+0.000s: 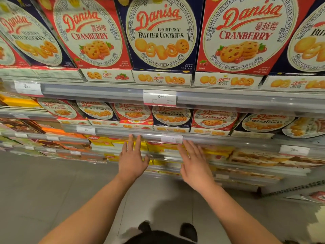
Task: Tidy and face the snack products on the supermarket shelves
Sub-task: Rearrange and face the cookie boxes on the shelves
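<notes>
Both the left hand [132,160] and right hand [194,162] reach flat-fingered, holding nothing, and could knock the red-and-blue cardboard cookie boxes [171,118] just above crooked.

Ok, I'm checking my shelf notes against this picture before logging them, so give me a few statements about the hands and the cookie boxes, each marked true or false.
1. Both bare hands, left hand and right hand, are open with straight fingers and hold nothing. True.
2. The navy blue cardboard Danisa butter cookies box in the middle of the top shelf stands between two red boxes. True: a red cardboard Danisa cranberry box is on one side and another red cranberry box on the other.
3. The left hand grips a yellow packet. False: it grips nothing.
4. The white paper price tag hangs on the grey shelf rail under the top row. True.
5. The top shelf holds only cranberry boxes. False: butter cookies boxes alternate with them.
</notes>
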A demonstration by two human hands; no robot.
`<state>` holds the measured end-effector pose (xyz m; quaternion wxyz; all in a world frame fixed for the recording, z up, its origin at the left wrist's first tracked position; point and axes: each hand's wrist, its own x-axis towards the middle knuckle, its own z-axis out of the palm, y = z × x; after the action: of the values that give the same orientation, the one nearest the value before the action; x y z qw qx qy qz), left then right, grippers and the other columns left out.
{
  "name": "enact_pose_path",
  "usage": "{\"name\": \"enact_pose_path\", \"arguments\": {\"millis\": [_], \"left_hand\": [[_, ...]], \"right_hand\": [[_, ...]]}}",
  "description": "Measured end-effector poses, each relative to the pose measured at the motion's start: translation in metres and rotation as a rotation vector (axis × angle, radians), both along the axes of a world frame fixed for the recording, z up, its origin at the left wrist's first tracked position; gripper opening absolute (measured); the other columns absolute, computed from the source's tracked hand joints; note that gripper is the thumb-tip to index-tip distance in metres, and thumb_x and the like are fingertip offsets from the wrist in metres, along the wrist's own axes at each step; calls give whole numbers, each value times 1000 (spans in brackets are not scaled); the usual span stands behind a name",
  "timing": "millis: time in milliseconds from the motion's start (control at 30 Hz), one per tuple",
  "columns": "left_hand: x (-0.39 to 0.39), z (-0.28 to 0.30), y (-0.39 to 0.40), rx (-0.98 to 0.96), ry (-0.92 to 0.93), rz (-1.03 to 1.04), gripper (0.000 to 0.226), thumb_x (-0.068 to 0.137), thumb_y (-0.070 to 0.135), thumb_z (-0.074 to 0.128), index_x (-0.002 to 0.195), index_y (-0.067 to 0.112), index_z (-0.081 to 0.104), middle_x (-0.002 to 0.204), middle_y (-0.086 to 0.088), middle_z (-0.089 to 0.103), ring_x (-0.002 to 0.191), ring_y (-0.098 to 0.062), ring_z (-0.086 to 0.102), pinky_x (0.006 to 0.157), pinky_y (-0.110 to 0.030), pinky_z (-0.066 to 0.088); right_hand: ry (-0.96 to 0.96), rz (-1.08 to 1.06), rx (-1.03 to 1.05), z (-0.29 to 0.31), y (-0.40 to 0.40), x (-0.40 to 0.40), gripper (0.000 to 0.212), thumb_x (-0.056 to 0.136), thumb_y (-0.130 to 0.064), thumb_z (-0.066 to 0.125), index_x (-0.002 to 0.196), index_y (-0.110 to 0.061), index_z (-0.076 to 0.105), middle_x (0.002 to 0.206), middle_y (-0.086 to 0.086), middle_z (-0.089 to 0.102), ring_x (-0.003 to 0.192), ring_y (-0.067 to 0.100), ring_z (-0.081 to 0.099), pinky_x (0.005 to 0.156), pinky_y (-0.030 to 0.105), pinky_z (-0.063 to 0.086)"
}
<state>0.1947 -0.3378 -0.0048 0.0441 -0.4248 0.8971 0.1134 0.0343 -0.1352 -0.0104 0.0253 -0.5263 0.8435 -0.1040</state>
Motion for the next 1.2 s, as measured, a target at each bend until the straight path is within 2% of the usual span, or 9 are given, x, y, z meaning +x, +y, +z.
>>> {"name": "enact_pose_path", "arguments": {"millis": [200,367,467,567,633,800,933,1067,1200], "left_hand": [[18,-20,-18,-22,61,-125,95,92,55,47,162,29,-11,170,-5,-17,157,-37,5,124,-52,24],[44,-8,-53,39,21,-322,94,94,49,48,161,30,-15,171,3,-15,158,-33,-3,126,-51,16],[59,8,-83,67,0,-470,93,95,43,51,163,26,-11,171,2,-10,158,-30,-3,127,-47,15],[79,21,-107,141,114,-529,80,94,36,55,163,24,15,171,-3,11,157,-31,15,127,-43,20],[96,31,-117,140,317,-541,65,91,33,54,154,23,41,163,-4,35,148,-32,35,122,-43,29],[123,63,-151,6,698,-422,50,90,34,47,132,14,64,139,-5,61,130,-27,53,112,-46,43],[130,82,-183,-45,661,-327,53,88,22,57,139,10,57,148,-11,52,138,-33,46,118,-51,37],[130,99,-195,-210,619,-388,64,86,19,57,147,6,47,160,-17,36,150,-38,30,121,-55,30],[120,117,-193,-365,512,-422,70,88,21,58,153,4,37,156,-20,38,149,-41,27,122,-57,26]], "right_hand": [[11,102,-14,16,-75,38,82,88,-19,64,161,-18,26,169,4,15,157,27,8,126,49,8],[8,-34,182,4,-125,75,82,94,-22,53,163,-21,9,171,3,-2,157,30,-10,126,49,1],[38,-187,164,-6,-138,93,95,78,-25,72,160,-20,26,168,9,21,156,35,10,121,51,16],[13,-290,139,-10,-150,103,100,76,-27,74,161,-19,22,167,9,22,156,34,9,118,54,29],[15,-348,141,-5,-158,113,96,80,-32,69,161,-18,19,167,11,19,157,36,5,118,56,33],[-38,-418,226,9,-174,129,92,90,-41,57,162,-17,5,170,10,-1,155,34,-15,121,54,24],[-40,-421,246,15,-175,129,95,88,-41,60,161,-17,4,169,9,0,156,34,-13,121,51,28],[-66,-407,259,18,-175,128,98,88,-42,62,161,-19,1,169,7,-2,155,34,-14,124,49,25],[-82,-398,266,20,-172,127,100,89,-42,62,162,-20,-2,170,6,-6,155,32,-16,124,49,25]]}}
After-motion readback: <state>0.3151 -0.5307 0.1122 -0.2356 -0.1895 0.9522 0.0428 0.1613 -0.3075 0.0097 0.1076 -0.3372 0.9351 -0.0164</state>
